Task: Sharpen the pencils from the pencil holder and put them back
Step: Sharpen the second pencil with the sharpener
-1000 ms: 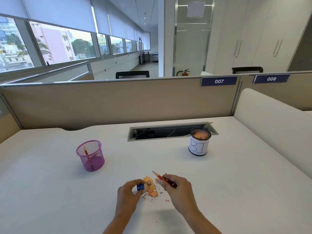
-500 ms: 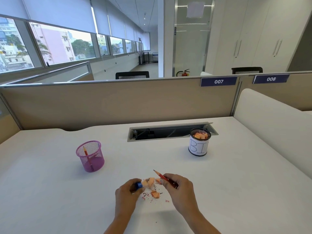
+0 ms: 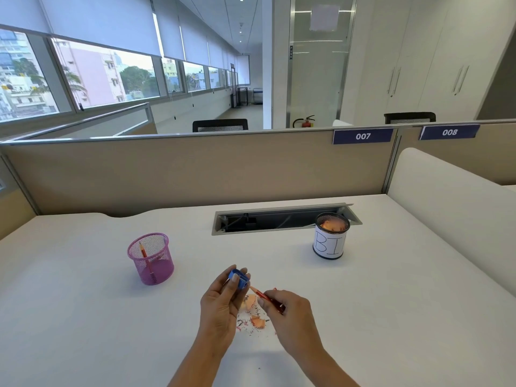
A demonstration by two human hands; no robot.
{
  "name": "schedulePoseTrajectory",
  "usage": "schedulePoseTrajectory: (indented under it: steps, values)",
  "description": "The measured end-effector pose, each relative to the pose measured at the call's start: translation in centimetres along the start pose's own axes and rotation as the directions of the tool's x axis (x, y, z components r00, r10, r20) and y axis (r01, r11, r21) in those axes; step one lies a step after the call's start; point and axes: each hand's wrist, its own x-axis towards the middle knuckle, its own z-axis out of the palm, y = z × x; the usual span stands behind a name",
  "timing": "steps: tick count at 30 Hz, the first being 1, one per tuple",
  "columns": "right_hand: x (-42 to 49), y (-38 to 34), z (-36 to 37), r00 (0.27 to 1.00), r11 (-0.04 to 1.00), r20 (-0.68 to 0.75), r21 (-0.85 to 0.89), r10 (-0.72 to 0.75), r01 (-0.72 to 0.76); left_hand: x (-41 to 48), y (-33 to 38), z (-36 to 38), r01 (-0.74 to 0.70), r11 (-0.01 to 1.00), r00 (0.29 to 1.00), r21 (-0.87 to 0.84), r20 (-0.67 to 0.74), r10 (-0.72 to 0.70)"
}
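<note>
My left hand (image 3: pixel 222 305) pinches a small blue sharpener (image 3: pixel 238 278), raised a little above the white desk (image 3: pixel 83 317). My right hand (image 3: pixel 290 314) grips a red pencil (image 3: pixel 264 296) whose sharpened tip points up-left, just short of the sharpener. Orange shavings (image 3: pixel 255 317) and coloured crumbs lie on the desk between the two hands. A pink mesh pencil holder (image 3: pixel 150 259) stands to the left with one red pencil (image 3: pixel 145 256) leaning inside it.
A mesh cup wrapped in paper lettered "BI" (image 3: pixel 331 238) stands at the right rear with shavings in it. An open cable tray (image 3: pixel 282 219) is sunk into the desk behind. Beige partitions (image 3: pixel 181 171) close the back; a white panel (image 3: pixel 446 196) bounds the right.
My left hand has lifted the sharpener up and forward, off the desk. A curl of shaving that hung at the sharpener now lies on the desk. The pencil tip stays close to it.
</note>
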Motion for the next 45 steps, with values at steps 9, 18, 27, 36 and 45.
schedulePoseTrajectory:
  steps: [9,18,27,36,45]
  values:
    - [-0.1,-1.3,0.1,0.999,1.000,-0.044,-0.009,-0.021,0.021,-0.5,-0.7,0.6,-0.013,0.997,0.997,0.073,0.075,0.008]
    - [-0.1,-2.2,0.7,0.990,0.976,-0.104,-0.202,-0.098,0.075,-1.4,-0.4,2.0,-0.013,0.999,0.992,-0.030,0.122,0.017]
    - [0.3,-5.7,-1.4,0.768,0.385,0.502,0.668,0.398,-0.637,-1.0,0.7,2.3,0.045,0.996,0.983,-0.077,0.179,-0.031]
    - [1.3,-5.0,-2.3,0.738,0.340,0.612,0.655,0.284,-0.674,-0.2,0.9,2.1,-0.017,1.000,0.990,-0.013,0.141,0.019]
    - [1.4,-1.4,-0.3,0.959,0.874,0.023,-0.407,-0.282,0.266,-0.9,0.1,3.1,-0.205,0.945,0.974,0.256,-0.045,0.224]
